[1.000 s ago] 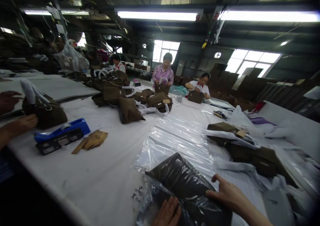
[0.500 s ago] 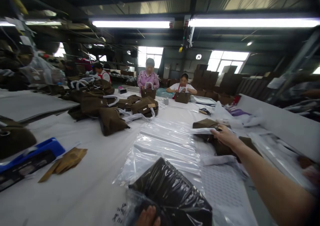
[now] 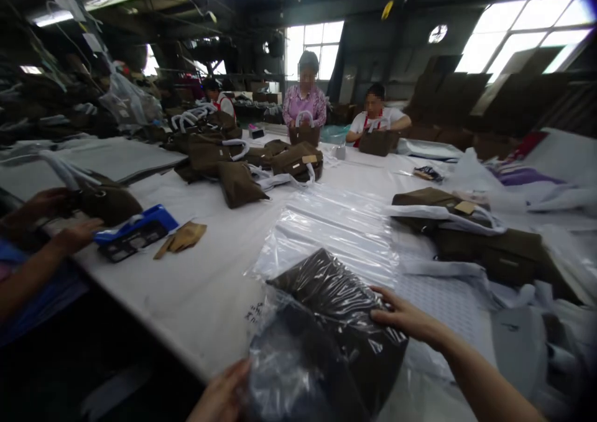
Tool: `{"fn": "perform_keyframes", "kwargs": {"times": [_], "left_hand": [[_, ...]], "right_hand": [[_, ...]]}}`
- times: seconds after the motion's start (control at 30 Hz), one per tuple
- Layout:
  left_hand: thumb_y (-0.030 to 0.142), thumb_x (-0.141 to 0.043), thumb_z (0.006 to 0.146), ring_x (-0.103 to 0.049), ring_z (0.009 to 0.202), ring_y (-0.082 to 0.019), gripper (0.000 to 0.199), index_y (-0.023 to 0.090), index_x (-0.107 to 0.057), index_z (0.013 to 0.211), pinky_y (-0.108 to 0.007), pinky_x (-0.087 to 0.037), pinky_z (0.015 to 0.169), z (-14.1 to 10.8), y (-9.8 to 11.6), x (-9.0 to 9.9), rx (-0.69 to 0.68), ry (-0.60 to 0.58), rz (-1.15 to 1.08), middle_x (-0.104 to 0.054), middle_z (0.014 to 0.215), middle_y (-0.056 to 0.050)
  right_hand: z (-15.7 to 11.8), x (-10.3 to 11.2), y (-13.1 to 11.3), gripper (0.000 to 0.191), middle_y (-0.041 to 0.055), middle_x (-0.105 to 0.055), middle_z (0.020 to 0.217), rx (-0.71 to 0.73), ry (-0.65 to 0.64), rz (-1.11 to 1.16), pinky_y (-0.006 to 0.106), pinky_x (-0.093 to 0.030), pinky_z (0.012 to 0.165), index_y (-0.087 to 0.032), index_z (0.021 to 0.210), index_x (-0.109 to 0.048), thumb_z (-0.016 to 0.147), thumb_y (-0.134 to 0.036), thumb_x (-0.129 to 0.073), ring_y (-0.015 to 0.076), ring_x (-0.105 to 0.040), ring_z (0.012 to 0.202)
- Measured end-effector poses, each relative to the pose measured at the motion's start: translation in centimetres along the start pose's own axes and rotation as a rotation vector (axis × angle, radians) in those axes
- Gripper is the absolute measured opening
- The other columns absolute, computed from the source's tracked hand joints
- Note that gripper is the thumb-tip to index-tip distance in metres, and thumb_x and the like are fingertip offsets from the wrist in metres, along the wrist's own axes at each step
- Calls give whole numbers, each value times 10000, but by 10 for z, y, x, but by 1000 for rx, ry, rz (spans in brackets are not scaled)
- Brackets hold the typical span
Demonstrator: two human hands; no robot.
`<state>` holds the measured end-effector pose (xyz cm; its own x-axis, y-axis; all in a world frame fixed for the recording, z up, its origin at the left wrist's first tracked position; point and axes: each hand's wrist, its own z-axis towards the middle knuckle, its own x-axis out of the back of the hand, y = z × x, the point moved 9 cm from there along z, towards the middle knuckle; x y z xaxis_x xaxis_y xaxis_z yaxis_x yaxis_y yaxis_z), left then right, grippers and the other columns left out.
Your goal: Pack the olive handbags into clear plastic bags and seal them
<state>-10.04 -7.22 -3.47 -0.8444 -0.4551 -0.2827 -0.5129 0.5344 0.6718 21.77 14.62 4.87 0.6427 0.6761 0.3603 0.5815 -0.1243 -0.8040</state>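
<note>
Plastic-wrapped bag (image 3: pixel 345 310) between both hands (image 3: pixel 228 388) (image 3: pixel 403 316), left contact seemingly at edge.

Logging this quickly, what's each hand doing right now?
Left hand: at the dark wrapped item, grip unclear.
Right hand: open, resting on that item.

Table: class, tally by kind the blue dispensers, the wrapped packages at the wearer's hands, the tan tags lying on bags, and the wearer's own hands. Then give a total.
Blue dispenser: 1
Wrapped package: 1
Tan tags: 2 (far one, near one)
Wearer's hands: 2 (left hand, right hand)
Total: 6
</note>
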Motion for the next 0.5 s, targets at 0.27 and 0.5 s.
{"fn": "perform_keyframes", "kwargs": {"times": [0.27, 0.5], "left_hand": [[334, -727, 666, -665, 728, -230, 356, 97, -650, 921, -329, -520, 737, -26, 29, -79, 45, -108, -28, -706, 823, -116], [236, -687, 648, -606, 581, -151, 245, 86, -656, 839, -226, -468, 551, -72, 126, -118, -228, -175, 19, -665, 700, -79]], "right_hand": [[0, 22, 31, 755, 92, -489, 1310, 28, -84, 301, 409, -358, 1029, -182, 1339, -397, 715, -522, -653, 295, -458, 1190], [5, -5, 78, 618, 61, -530, 1268, -3, 60, 508, 442, -334, 1049, -222, 1173, -590, 696, -614, -589, 306, -420, 1219]]}}
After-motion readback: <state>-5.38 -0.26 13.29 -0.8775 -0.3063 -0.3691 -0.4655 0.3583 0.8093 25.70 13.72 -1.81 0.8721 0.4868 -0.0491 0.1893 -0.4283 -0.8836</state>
